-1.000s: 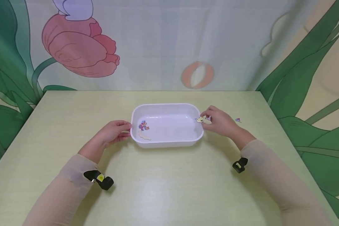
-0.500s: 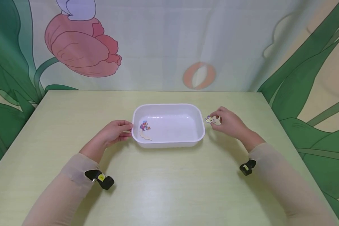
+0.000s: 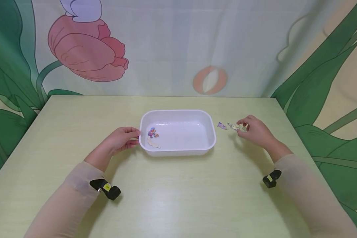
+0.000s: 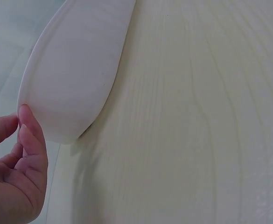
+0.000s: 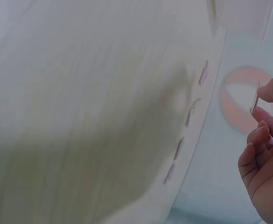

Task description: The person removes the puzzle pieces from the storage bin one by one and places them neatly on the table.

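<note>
A white plastic basin [image 3: 178, 153] stands on the table, with several small colourful cut-out pieces [image 3: 152, 133] and a pale curved piece [image 3: 153, 143] at its left end. At that end my left hand [image 3: 123, 138] pinches the rim between thumb and fingers. My right hand [image 3: 254, 130], to the right of the basin, pinches a thin flat cut-out [image 5: 255, 103] between thumb and finger, seen edge-on in the right wrist view. Left of this hand lies a purple cut-out [image 3: 222, 125]. In the right wrist view, several thin pieces [image 5: 192, 112] lie in a row on the table.
The pale wood-grain table [image 3: 178, 198] ends at a back edge against a printed curtain [image 3: 166, 49] with flowers and leaves. A small black camera [image 3: 105, 189] is strapped to the left wrist, another camera [image 3: 271, 178] to the right.
My right hand has moved right, away from the basin's right rim, still pinching a cut-out. A purple piece now shows where it was. The left hand stays on the rim.
</note>
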Motion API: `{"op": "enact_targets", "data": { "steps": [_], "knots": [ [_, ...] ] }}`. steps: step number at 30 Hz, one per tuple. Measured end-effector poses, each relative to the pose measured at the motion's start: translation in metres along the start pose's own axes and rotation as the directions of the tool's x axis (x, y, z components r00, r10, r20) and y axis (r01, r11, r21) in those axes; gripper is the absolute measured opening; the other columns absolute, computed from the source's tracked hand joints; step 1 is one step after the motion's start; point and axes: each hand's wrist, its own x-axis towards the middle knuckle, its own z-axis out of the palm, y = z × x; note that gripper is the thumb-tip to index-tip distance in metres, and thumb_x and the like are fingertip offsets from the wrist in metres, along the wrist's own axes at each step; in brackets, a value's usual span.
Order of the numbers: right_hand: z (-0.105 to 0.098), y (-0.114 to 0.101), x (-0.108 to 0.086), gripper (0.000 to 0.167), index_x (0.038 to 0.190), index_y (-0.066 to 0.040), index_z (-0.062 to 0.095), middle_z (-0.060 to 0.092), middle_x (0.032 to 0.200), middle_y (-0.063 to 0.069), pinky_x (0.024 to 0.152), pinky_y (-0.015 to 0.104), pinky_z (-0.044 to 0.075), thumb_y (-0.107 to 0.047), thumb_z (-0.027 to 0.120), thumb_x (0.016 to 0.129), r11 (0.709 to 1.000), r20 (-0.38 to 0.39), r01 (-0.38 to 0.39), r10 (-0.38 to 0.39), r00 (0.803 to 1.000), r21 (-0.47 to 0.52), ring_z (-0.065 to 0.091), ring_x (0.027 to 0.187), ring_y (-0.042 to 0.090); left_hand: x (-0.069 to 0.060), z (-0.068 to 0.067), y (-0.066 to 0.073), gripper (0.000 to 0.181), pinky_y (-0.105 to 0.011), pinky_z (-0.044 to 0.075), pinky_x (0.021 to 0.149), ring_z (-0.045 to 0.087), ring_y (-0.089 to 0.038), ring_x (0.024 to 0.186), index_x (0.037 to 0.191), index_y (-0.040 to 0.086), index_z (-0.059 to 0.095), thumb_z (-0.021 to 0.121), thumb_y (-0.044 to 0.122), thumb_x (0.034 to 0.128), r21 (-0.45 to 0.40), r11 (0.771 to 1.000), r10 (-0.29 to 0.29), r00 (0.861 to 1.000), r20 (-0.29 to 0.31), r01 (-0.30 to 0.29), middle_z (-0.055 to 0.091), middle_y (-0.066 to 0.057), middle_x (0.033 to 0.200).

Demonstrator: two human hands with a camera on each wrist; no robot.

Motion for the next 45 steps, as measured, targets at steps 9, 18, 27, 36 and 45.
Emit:
{"op": "enact_targets", "data": {
  "steps": [9, 18, 27, 36, 45],
  "knots": [
    [-0.005, 0.027, -0.012, 0.034, 0.112, 0.006, 0.06, 0.05, 0.099, 0.019, 0.07, 0.038, 0.04, -0.014, 0.062, 0.085, 0.997, -0.021, -0.074, 0.074, 0.997, 0.015, 0.047, 0.085, 0.03, 0.0, 0.001, 0.0, 0.039, -0.022, 0.052, 0.071, 0.062, -0.017, 0.084, 0.122, -0.005, 0.048, 0.054, 0.023, 0.0955, -0.006, 1.0, 0.003, 1.0, 0.0, -0.003, 0.059, -0.009, 0.098],
    [-0.01, 0.056, -0.016, 0.035, 0.113, 0.006, 0.058, 0.048, 0.1, 0.021, 0.069, 0.039, 0.041, -0.016, 0.061, 0.087, 0.993, -0.046, -0.116, 0.116, 0.992, 0.005, 0.049, 0.085, 0.033, -0.001, 0.001, 0.0, 0.044, -0.025, 0.051, 0.076, 0.061, -0.018, 0.087, 0.128, -0.004, 0.046, 0.054, 0.025, 0.0955, 0.008, 1.0, 0.002, 1.0, 0.0, -0.002, 0.056, -0.016, 0.111],
    [-0.013, 0.083, -0.021, 0.042, 0.117, 0.008, 0.055, 0.048, 0.108, 0.026, 0.078, 0.049, 0.041, -0.024, 0.059, 0.09, 0.977, -0.038, -0.211, 0.211, 0.977, -0.016, 0.048, 0.096, 0.039, -0.003, 0.002, -0.001, 0.044, -0.024, 0.051, 0.076, 0.06, -0.017, 0.086, 0.127, -0.004, 0.045, 0.055, 0.026, 0.0952, 0.0, 1.0, 0.006, 1.0, 0.0, -0.006, 0.057, -0.011, 0.105],
    [-0.01, 0.098, -0.014, 0.044, 0.116, 0.01, 0.055, 0.049, 0.108, 0.029, 0.081, 0.052, 0.042, -0.026, 0.057, 0.091, 0.967, -0.027, -0.247, 0.246, 0.969, -0.068, 0.049, 0.098, 0.041, -0.007, 0.001, -0.001, 0.039, -0.024, 0.051, 0.076, 0.061, -0.019, 0.089, 0.126, -0.006, 0.045, 0.05, 0.02, 0.097, -0.002, 1.0, 0.025, 0.999, 0.024, -0.025, 0.056, -0.015, 0.11],
    [-0.007, 0.1, -0.003, 0.042, 0.115, 0.011, 0.054, 0.053, 0.103, 0.027, 0.074, 0.048, 0.043, -0.023, 0.055, 0.091, 0.95, -0.027, -0.298, 0.297, 0.955, -0.092, 0.05, 0.091, 0.037, -0.007, 0.0, -0.001, 0.037, -0.023, 0.051, 0.071, 0.062, -0.018, 0.087, 0.125, -0.006, 0.045, 0.049, 0.018, 0.097, -0.012, 1.0, 0.027, 0.999, 0.033, -0.027, 0.059, -0.015, 0.106]
  ]
}}
